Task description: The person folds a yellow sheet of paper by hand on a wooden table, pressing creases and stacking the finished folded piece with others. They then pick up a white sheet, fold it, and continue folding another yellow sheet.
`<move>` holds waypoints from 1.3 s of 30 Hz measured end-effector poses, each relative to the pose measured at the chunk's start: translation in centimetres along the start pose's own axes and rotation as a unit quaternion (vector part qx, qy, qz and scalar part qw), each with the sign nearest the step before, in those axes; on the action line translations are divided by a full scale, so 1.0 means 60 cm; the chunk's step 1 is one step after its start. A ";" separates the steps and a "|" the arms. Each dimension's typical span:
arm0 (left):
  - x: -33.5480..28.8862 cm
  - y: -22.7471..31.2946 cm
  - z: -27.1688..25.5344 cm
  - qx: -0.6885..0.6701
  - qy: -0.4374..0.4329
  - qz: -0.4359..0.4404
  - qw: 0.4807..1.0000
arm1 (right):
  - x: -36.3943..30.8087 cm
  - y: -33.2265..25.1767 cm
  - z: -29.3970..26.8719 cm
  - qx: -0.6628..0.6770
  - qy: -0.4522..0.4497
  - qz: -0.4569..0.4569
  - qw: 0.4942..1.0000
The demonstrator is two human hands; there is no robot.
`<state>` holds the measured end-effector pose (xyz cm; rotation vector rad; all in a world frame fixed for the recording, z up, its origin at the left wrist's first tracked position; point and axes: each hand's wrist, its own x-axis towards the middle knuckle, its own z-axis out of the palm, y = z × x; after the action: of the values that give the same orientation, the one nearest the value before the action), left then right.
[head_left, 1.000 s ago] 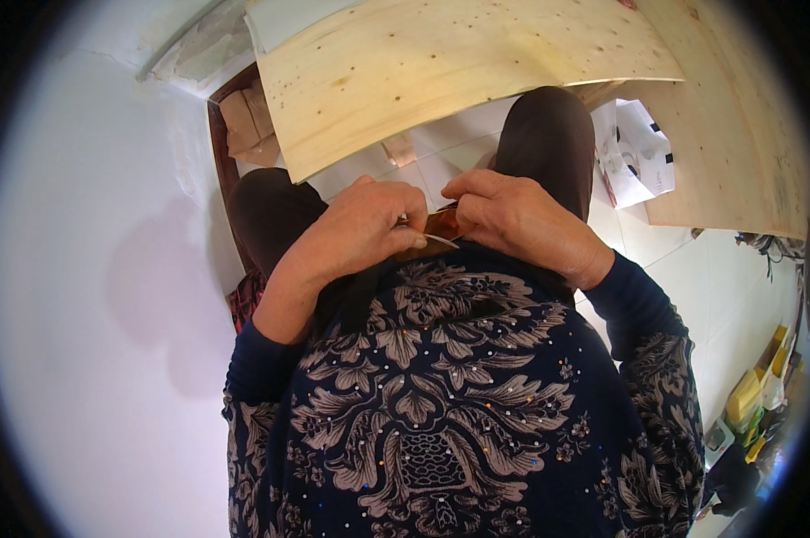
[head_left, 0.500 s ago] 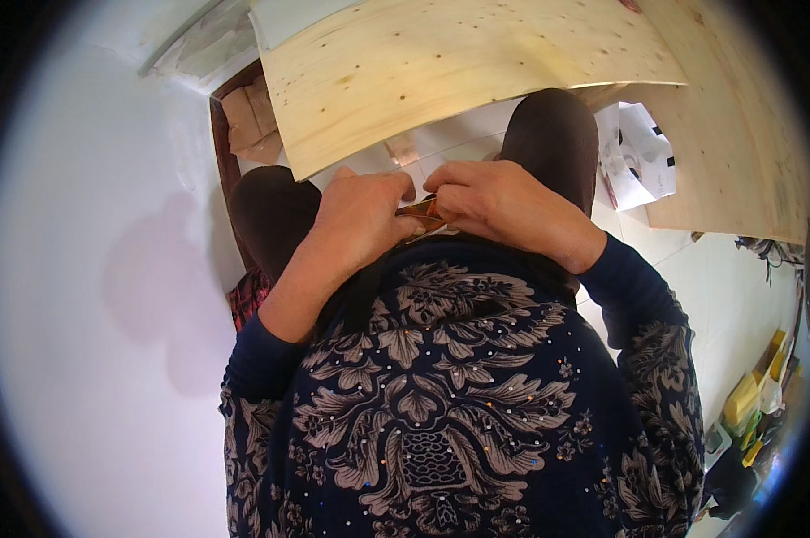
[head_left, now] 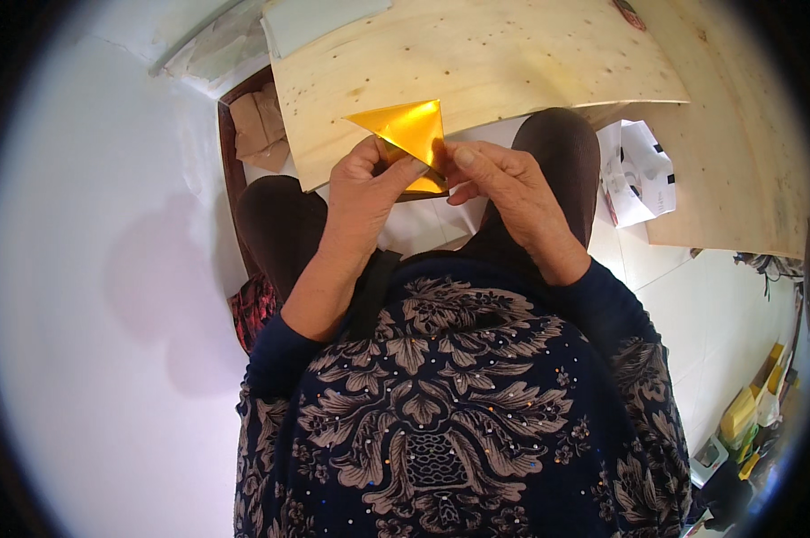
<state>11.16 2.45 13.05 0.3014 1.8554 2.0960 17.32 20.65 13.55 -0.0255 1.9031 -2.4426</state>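
Note:
A shiny gold sheet of foil paper (head_left: pixel 414 128), folded to a pointed shape, is held up between my hands over my lap, just in front of the wooden board's near edge. My left hand (head_left: pixel 367 177) pinches its lower left part, the thumb lying across the foil. At its right edge my right hand (head_left: pixel 502 177) has its thumb and forefinger bent together, touching the paper. The fingers behind the foil are partly hidden.
A pale plywood board (head_left: pixel 512 63) lies ahead, with a pale sheet (head_left: pixel 320 22) at its far left. Brown paper (head_left: pixel 258 125) sits at left. A white bag (head_left: pixel 636 175) stands right of my knee. A white wall (head_left: pixel 91 296) rises at left.
Both hands have moved forward, away from my body. The gold foil, mostly hidden between my fingers before, now shows as a broad folded triangle standing above them.

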 end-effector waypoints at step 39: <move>-0.014 0.021 -0.031 0.006 -0.056 -0.021 0.998 | 0.038 0.011 0.016 0.043 0.108 0.061 0.991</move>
<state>11.16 0.31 14.11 0.3715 1.7940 1.9981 15.08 19.48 13.10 0.3616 1.8101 -2.5306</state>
